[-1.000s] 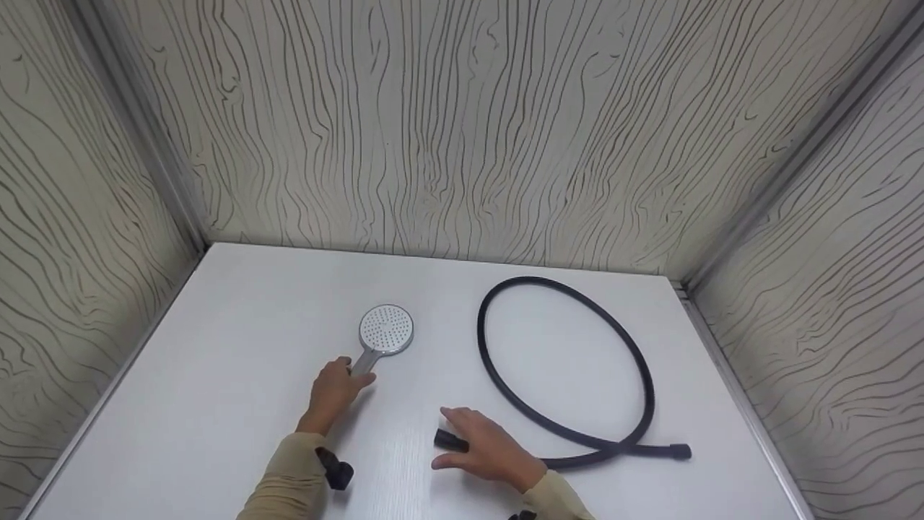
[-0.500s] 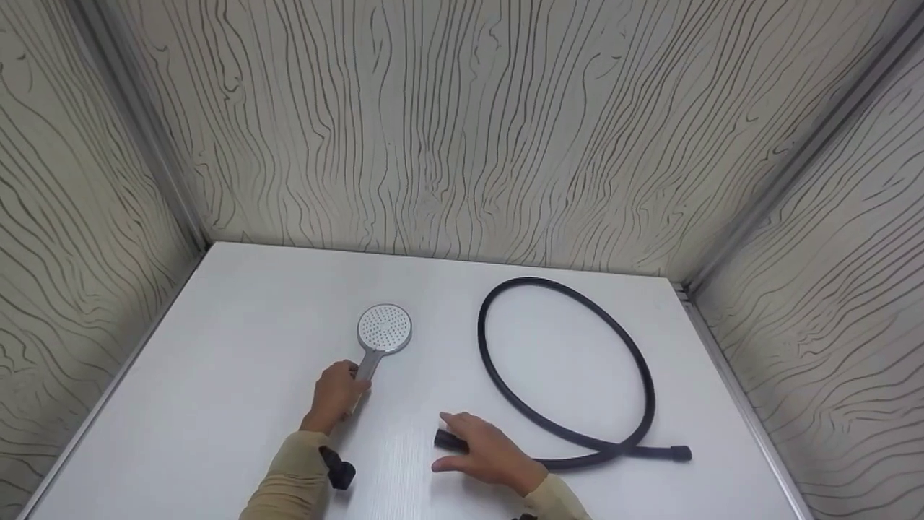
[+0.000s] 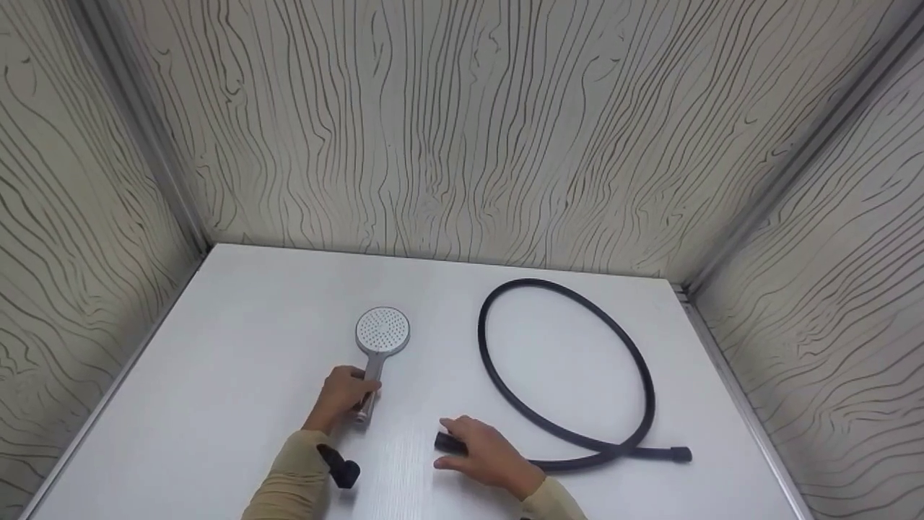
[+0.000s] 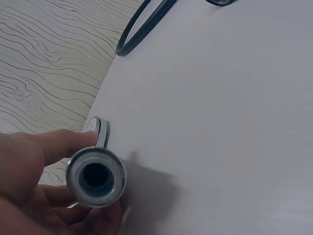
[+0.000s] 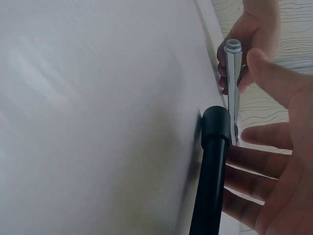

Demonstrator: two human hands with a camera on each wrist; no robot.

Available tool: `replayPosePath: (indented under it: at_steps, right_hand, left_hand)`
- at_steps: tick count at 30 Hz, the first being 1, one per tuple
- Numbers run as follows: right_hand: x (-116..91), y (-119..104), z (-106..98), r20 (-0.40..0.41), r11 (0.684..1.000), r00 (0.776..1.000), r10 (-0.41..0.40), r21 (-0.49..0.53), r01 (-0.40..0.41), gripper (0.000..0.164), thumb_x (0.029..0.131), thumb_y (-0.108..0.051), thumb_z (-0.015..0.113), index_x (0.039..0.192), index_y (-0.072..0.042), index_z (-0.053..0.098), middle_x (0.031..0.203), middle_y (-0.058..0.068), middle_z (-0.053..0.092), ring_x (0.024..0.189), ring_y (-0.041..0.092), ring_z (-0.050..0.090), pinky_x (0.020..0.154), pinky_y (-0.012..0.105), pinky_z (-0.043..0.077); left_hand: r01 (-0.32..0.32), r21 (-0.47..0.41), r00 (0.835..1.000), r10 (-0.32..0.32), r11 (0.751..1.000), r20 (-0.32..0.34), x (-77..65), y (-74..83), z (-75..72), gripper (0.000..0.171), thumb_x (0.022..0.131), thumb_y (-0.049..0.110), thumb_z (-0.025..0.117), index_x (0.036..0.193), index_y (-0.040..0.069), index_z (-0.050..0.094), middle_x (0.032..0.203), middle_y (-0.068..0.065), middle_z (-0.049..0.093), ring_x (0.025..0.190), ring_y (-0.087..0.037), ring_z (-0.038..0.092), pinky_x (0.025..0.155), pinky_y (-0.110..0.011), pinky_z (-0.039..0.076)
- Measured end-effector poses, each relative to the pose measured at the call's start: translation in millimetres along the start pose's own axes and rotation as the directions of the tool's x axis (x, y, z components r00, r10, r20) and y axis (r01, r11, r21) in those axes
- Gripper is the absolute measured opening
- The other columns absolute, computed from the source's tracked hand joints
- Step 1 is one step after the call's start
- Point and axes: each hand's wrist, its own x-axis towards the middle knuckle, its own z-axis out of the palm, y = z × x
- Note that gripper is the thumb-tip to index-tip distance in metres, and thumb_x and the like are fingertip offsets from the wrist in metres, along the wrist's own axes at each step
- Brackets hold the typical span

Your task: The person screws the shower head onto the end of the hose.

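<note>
My left hand (image 3: 343, 393) grips the handle of a grey hand shower (image 3: 382, 330), whose round white spray face points up. The hollow lower end of that handle (image 4: 120, 178) faces the camera in the left wrist view; threads show on the handle's tip (image 5: 234, 44) in the right wrist view. Beside the near end of a black shower hose (image 3: 530, 282) is my right hand (image 3: 491, 455), thumb spread away and fingers stretched out. A black end fitting (image 5: 215, 122) caps this hose end, and the fingers lie behind the hose there.
The hose makes one big loop on the right of the white table (image 3: 253, 347) and crosses itself. Its other end fitting (image 3: 681, 453) lies near the table's right edge. Wood-patterned panels (image 3: 433, 130) enclose the back and sides.
My left hand has turned the hand shower so its handle points more toward me, and the handle's lower end now shows below the hand. My right hand has barely moved.
</note>
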Motion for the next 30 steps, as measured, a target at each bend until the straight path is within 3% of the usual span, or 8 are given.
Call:
replayPosePath:
  at_steps: [6,17,30]
  right_hand:
    - [2,1,3,-0.052,0.999,0.998,0.026,-0.028,-0.028,0.055,0.084,-0.038,0.075,0.127,-0.006,0.062,0.093,-0.004,0.062,0.079,0.003,0.049,0.072,0.022,0.049]
    - [7,-1,12,-0.108,0.996,0.994,0.028,-0.079,-0.037,0.032,0.079,-0.026,0.078,0.104,-0.007,0.072,0.083,-0.005,0.061,0.071,0.001,0.046,0.064,0.018,0.045]
    - [9,-5,18,-0.144,0.990,0.988,0.052,-0.123,-0.070,0.026,0.077,-0.026,0.080,0.094,-0.007,0.074,0.075,-0.007,0.056,0.065,0.002,0.042,0.058,0.016,0.038]
  left_hand:
    - [0.042,-0.109,0.999,-0.038,0.993,0.037,1.7,-0.4,3.3,0.048,0.088,0.022,0.068,0.122,-0.010,0.057,0.090,-0.012,0.067,0.077,-0.017,0.062,0.065,-0.024,0.053]
    - [0.102,-0.190,0.993,-0.089,0.976,0.080,0.5,0.1,7.8,0.026,0.088,0.028,0.067,0.091,0.003,0.070,0.071,-0.001,0.060,0.066,-0.013,0.053,0.059,-0.022,0.044]
    - [0.125,-0.285,0.988,-0.095,0.950,0.119,-1.5,-1.6,13.8,0.022,0.088,0.022,0.062,0.093,0.001,0.069,0.073,-0.001,0.061,0.066,-0.013,0.054,0.058,-0.021,0.047]
